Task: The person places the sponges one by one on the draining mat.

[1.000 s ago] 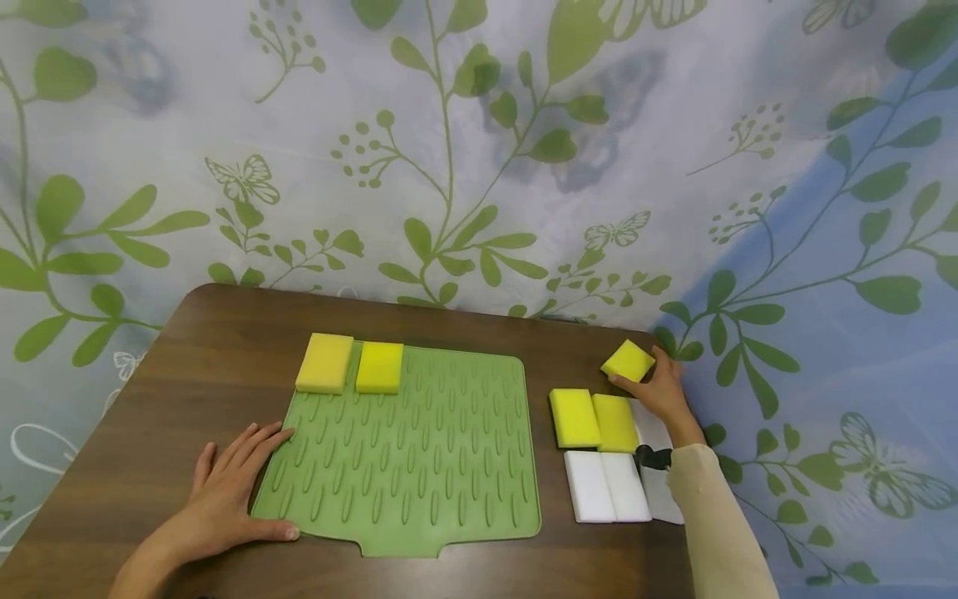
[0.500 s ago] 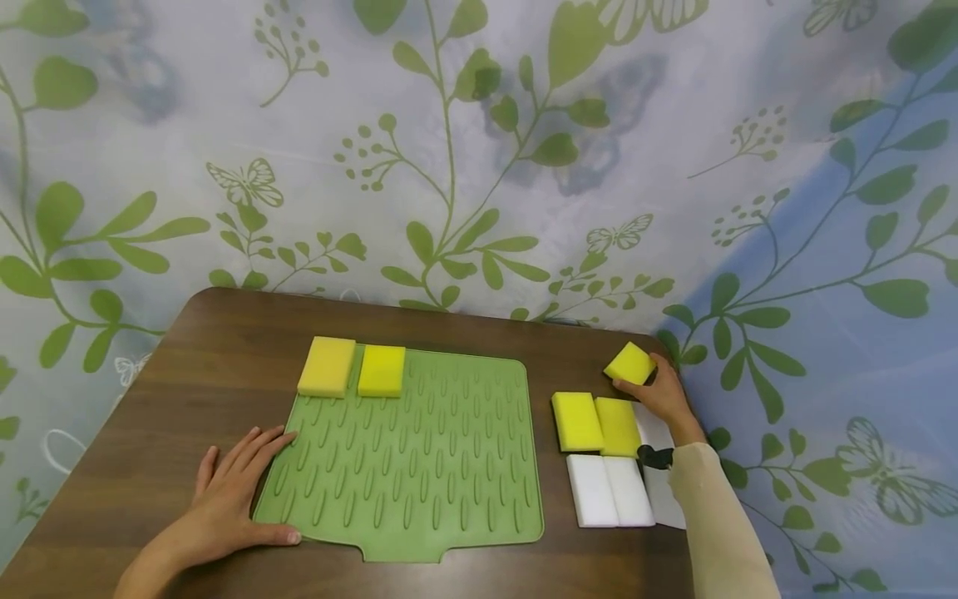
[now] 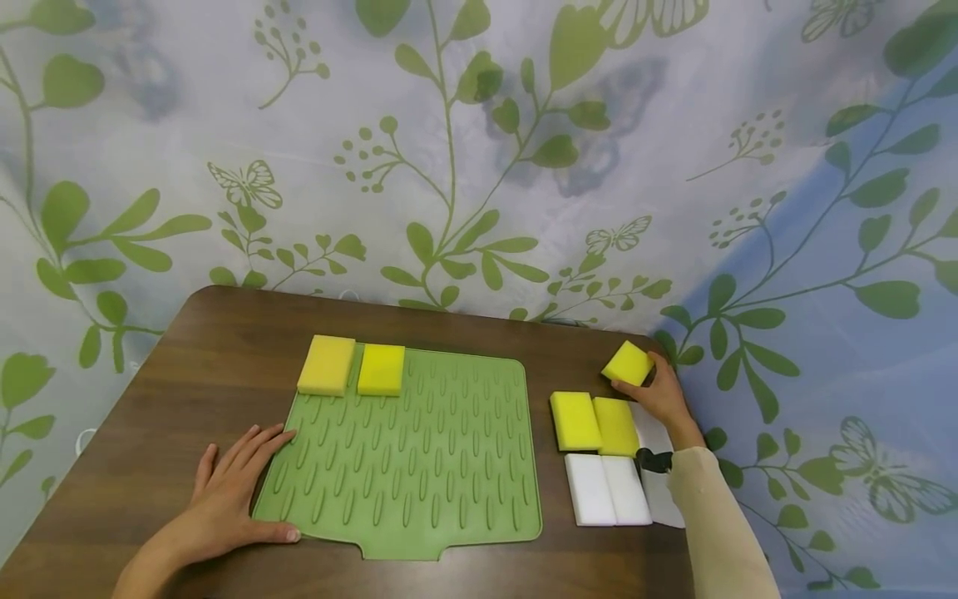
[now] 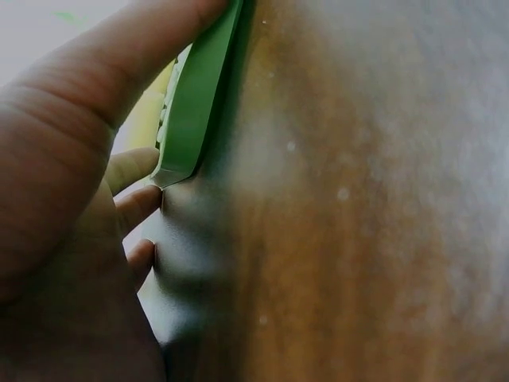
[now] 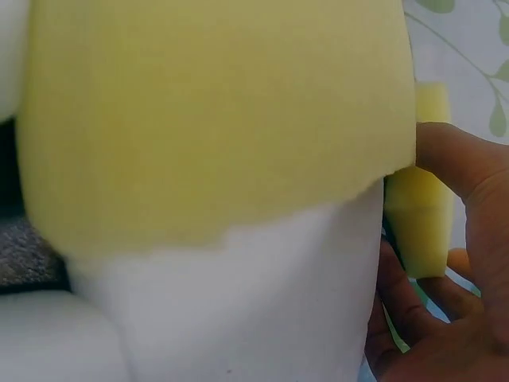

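At the back right of the table my right hand pinches a yellow sponge between thumb and fingers; in the right wrist view this sponge shows partly behind the thumb. My left hand lies with spread, straight fingers at the left edge of a green ridged mat, thumb on its lower left corner. On the mat's back left sit a pale yellow sponge and a bright yellow sponge, side by side. Near the right forearm lie two yellow sponges and two white sponges.
A flat white piece lies partly under the right wrist, beside the white sponges. Leaf-printed cloth hangs behind and to the right of the brown table. The right cloth runs close to the right hand.
Almost nothing differs. The view shifts slightly; both hands and the pinched sponge stay where they were.
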Demonstrator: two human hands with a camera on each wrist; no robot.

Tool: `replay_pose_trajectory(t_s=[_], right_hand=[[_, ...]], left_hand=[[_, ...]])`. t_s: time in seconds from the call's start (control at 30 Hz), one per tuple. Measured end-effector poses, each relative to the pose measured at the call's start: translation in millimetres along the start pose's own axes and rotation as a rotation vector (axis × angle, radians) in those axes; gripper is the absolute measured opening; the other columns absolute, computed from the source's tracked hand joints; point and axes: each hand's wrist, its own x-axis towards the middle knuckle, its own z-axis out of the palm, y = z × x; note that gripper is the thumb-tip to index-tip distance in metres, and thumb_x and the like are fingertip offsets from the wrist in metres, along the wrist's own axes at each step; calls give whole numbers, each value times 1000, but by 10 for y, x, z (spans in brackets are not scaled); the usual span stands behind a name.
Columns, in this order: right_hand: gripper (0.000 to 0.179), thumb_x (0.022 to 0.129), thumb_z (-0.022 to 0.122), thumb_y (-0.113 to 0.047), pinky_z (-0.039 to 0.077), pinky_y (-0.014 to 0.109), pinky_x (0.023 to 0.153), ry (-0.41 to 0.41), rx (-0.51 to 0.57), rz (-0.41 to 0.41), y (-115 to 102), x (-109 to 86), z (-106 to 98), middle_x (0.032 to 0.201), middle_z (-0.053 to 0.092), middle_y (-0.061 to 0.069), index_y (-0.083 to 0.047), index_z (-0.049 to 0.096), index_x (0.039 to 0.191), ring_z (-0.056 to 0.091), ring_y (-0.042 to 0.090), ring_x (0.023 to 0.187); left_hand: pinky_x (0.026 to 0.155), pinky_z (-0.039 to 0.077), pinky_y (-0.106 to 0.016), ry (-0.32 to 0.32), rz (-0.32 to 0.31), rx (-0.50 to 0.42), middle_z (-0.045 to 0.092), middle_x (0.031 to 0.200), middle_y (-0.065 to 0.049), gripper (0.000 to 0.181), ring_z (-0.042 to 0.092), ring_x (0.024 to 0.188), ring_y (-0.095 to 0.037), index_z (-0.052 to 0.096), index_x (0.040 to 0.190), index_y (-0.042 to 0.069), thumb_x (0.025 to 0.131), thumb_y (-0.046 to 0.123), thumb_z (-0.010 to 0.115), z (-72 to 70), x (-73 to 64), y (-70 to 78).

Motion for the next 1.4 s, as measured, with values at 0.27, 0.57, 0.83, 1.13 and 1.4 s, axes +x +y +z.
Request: replay_pose_trajectory(t_s=[0.27,0.57,0.83,1.13,1.4], right_hand=[[116,95,83,-43,26,77,123,10,-4,-86,-177,-72,-23,174,17,37,2,10,171,22,60,159],[114,95,83,-45,36,76,117,-35,-10,-161,-479,-145,21,175,16,34,-5,12,173,30,58,156],[111,94,84,-48,49,61,99,-57,-43,-237,-740,-201,124,169,30,29,-9,17,173,53,44,126],[112,92,84,-53,55,54,97,-132,-26,-313,-1117,-287,315,176,24,22,-14,17,173,57,40,125],[113,91,85,-51,50,64,113,-162,8,-376,-1374,-386,509,176,25,19,-16,18,173,48,46,149]], left_hand=[[120,-11,-82,-10,-8,2,33,172,-18,127,19,161,-51,35,168,22,66,64,97,10,1,-19],[120,-9,-82,-2,-3,6,33,172,-18,128,20,160,-53,35,168,21,65,65,97,7,3,-12],[120,-10,-82,-5,-4,2,33,172,-19,128,21,159,-54,35,168,21,65,65,97,12,-13,-5],[119,-8,-84,-16,-25,26,33,172,-18,129,21,160,-54,34,168,21,65,68,96,8,-33,10],[118,-7,-85,-20,-34,18,32,173,-17,129,21,159,-55,34,169,22,65,68,95,19,-47,33]])
